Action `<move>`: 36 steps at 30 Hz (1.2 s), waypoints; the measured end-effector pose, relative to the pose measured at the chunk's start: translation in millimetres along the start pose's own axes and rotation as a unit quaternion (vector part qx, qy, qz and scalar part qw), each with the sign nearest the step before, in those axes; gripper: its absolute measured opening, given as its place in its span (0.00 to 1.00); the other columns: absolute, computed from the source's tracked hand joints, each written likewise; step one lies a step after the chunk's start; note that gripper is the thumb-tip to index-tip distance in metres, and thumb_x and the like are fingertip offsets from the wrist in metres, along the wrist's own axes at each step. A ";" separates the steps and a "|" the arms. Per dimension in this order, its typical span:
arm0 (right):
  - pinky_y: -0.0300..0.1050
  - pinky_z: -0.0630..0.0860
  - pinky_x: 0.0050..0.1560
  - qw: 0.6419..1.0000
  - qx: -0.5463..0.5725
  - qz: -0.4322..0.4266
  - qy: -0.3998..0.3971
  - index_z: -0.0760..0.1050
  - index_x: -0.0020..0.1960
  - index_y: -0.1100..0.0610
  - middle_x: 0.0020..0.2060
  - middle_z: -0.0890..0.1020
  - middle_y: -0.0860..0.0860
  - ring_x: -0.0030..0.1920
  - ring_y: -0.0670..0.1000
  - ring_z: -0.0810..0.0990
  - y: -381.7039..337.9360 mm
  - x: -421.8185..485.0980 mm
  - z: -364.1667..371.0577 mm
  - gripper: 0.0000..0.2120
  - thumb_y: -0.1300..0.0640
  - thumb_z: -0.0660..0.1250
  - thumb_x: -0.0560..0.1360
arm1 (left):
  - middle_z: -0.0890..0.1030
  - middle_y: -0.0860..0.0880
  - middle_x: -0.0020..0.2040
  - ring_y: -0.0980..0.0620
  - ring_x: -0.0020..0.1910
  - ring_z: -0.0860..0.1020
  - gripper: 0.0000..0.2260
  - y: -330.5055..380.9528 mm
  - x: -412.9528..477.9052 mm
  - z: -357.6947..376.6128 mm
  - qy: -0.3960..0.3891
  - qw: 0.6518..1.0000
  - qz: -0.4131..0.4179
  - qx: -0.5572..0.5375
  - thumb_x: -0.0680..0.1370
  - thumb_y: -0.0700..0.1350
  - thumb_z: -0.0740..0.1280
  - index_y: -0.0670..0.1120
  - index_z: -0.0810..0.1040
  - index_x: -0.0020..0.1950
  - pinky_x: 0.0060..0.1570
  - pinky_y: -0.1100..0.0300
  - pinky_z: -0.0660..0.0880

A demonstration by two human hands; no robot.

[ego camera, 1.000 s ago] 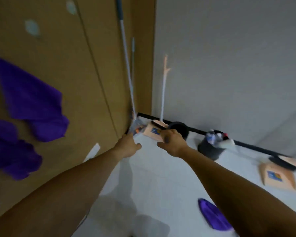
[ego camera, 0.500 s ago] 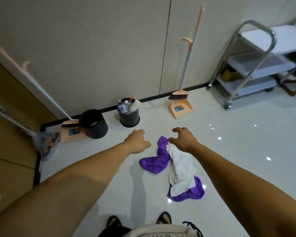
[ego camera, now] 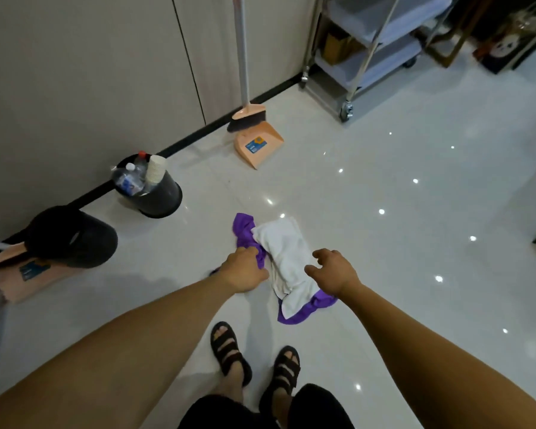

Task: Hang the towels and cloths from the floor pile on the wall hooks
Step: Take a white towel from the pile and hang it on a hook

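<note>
White towel (ego camera: 287, 253) lies crumpled atop purple cloth (ego camera: 243, 227); left hand (ego camera: 245, 270) grips that cloth, right hand (ego camera: 333, 270) hovers loose-fingered.

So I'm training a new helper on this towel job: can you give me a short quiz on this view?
1. True or false: the white towel lies over purple cloth.
2. Which hand grips purple cloth? A left, B right, C neither.
3. How many dustpans are in view?
Key: 1 true; 2 A, the left hand; 3 two.
</note>
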State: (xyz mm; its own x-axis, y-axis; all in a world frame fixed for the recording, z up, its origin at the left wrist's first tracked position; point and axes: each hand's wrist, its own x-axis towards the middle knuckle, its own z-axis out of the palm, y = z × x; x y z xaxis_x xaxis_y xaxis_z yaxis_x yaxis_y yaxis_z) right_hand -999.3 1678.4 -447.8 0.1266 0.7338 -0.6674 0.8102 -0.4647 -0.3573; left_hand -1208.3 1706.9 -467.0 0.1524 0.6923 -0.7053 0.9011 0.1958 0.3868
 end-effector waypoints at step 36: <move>0.34 0.65 0.30 0.854 0.502 -0.042 0.130 0.64 0.28 0.52 0.26 0.66 0.43 0.28 0.42 0.65 6.8 214.0 110.8 0.11 0.59 0.58 0.68 | 0.72 0.47 0.66 0.48 0.60 0.74 0.22 -61.0 204.1 83.8 0.071 0.986 -0.005 -0.148 0.75 0.48 0.68 0.47 0.70 0.67 0.59 0.56 0.71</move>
State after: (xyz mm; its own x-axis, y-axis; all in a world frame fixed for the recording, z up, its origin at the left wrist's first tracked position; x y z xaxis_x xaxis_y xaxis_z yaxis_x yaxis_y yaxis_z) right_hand -1030.2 1777.4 -665.5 0.3204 0.8103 -0.4907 -0.0589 -0.5000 -0.8640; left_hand -1198.2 1778.1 -684.3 0.0668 0.7753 -0.6280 0.7405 0.3833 0.5520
